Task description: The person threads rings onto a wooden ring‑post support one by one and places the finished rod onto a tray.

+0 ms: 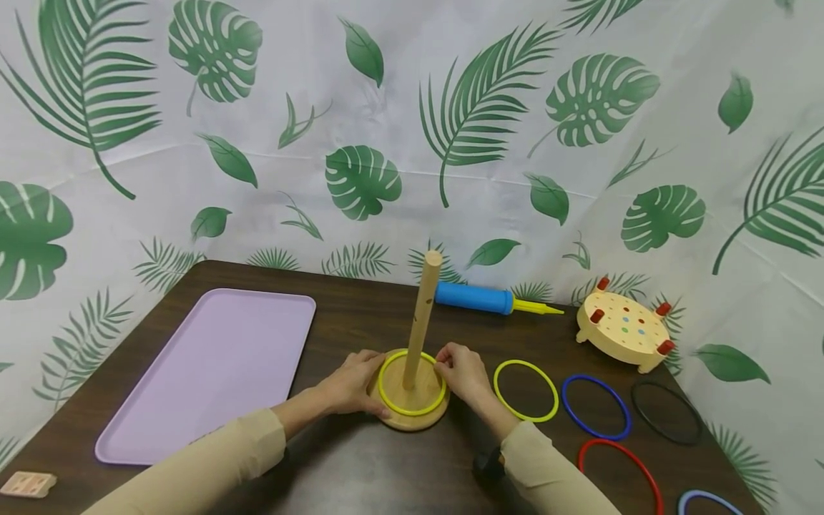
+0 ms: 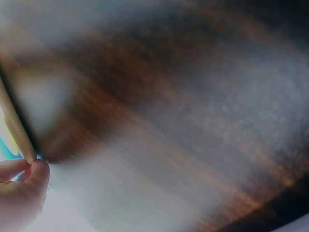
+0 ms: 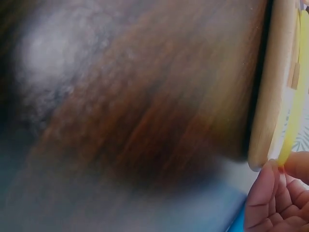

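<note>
A wooden stand with a tall upright post [image 1: 423,307] on a round base [image 1: 412,425] stands mid-table. Around the post's foot, over the base, lies a yellow ring [image 1: 412,413]. My left hand [image 1: 350,383] grips the base's left edge, thumb in front and fingers behind; in the left wrist view its fingertips meet the wooden rim [image 2: 14,123]. On the opposite side my right hand [image 1: 465,372] pinches the ring between thumb and finger. Close up in the right wrist view, the ring [image 3: 294,116] runs just above the base's edge [image 3: 273,87].
To the left lies a lilac tray [image 1: 219,372], with a small patterned block [image 1: 28,484] near it. A blue hand pump [image 1: 473,297] and an upturned cream stool-like toy [image 1: 624,329] sit behind. Yellow [image 1: 556,393], blue [image 1: 595,435], black [image 1: 669,438], red [image 1: 646,472] and light-blue rings [image 1: 704,493] lie right.
</note>
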Motion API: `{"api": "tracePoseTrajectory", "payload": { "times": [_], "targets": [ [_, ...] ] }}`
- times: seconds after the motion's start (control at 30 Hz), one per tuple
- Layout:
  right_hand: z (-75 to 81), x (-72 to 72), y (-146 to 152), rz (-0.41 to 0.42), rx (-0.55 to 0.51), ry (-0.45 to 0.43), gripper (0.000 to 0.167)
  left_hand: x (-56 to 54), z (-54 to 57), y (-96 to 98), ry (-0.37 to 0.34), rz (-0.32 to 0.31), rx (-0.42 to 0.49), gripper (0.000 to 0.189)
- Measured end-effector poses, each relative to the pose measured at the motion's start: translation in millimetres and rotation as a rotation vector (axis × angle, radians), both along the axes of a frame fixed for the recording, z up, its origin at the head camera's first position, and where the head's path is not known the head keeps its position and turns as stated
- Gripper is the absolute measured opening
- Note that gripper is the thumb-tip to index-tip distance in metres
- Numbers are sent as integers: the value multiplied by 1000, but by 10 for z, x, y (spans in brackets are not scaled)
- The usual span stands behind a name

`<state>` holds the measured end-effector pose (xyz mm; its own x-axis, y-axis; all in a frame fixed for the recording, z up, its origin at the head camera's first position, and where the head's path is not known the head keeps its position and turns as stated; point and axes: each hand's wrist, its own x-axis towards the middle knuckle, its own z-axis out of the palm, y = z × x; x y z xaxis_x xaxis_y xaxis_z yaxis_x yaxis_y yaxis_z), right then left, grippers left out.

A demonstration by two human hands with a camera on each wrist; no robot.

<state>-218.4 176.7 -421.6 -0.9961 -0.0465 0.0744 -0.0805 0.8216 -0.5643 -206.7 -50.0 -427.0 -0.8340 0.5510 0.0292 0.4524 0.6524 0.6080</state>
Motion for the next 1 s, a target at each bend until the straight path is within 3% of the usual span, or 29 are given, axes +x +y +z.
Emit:
{"api": "tracePoseTrajectory", "payload": {
  "times": [0.53, 0.8, 1.0],
  "targets": [
    [-4, -6, 4, 13, 9, 35, 9, 7, 34, 2, 21, -12, -5, 92],
    [19, 20, 139, 18, -105, 14, 4, 12, 20, 0, 20, -17, -4, 93],
    [85, 5, 388, -62, -203, -22, 6, 12, 25, -2, 23, -18, -7, 93]
  ]
}}
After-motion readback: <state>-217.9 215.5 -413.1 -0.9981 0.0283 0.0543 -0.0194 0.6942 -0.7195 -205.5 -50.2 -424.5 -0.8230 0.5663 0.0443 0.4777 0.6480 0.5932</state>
